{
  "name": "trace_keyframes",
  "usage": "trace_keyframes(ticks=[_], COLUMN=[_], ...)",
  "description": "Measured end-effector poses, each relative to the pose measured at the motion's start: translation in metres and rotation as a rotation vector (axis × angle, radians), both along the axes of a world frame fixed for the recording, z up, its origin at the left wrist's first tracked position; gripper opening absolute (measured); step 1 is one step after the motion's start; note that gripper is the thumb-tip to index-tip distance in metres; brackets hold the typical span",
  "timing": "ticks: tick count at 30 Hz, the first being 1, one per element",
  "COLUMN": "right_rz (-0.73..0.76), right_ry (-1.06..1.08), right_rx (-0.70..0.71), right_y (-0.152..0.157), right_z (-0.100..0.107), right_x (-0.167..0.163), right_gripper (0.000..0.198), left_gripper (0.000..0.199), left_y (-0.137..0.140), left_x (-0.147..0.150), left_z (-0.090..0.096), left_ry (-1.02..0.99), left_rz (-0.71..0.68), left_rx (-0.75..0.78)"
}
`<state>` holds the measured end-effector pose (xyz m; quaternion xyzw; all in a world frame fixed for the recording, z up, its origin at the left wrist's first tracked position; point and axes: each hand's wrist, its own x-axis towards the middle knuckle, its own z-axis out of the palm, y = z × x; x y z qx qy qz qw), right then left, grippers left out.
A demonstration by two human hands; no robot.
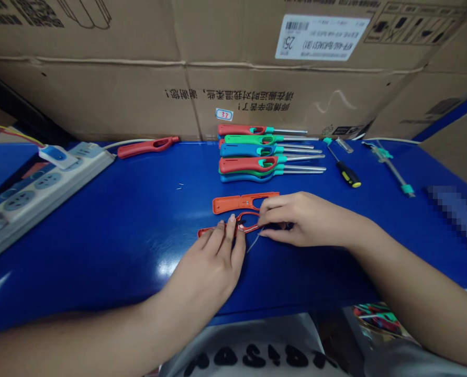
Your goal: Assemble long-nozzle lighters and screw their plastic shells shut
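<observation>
The orange half shell of a stick lighter lies on the blue table, with its ring-shaped opening to the right. My left hand grips it from above, fingers on its body and thumb near the ring. Dark and thin parts sit inside the shell by those fingertips, too small to make out. My right hand is closed in a pinch at the shell's right end, on a thin clear tube that hangs out towards me. Just behind lies the other orange shell half, its inside facing up; my right fingers cover part of its right end.
Several stick lighters are stacked behind the shells. Right of them lie a screwdriver and a metal lighter tube. A red shell and tiny pins lie left, near a power strip. A cardboard box walls the back.
</observation>
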<state>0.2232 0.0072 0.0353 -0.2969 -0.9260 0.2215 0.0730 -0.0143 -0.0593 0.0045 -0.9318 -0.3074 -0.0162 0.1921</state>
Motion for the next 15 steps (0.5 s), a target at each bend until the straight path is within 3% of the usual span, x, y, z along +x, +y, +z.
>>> trace_keyframes(ticks=[6,9,12,15], right_rz=[0.006,-0.054,-0.385,-0.869], right_ry=[0.073,0.152,0.155,0.109], right_rx=[0.013,0.135,0.422,0.606], right_y=[0.000,0.009,0.025,0.044], right_z=[-0.003,0.002,0.012,0.018], right_x=[-0.001,0.013,0.045,0.090], right_gripper=[0.017,0.018,0.019,0.044], left_gripper=[0.053,0.056,0.056,0.056], left_y=[-0.001,0.001,0.003,0.007], left_x=[-0.002,-0.004,-0.005,-0.005], left_z=[0.002,0.004,0.003,0.000], left_ry=[0.029,0.022,0.006,-0.032], left_rz=[0.011,0.019,0.023,0.010], left_rx=[-0.035,-0.058,-0.085,-0.124])
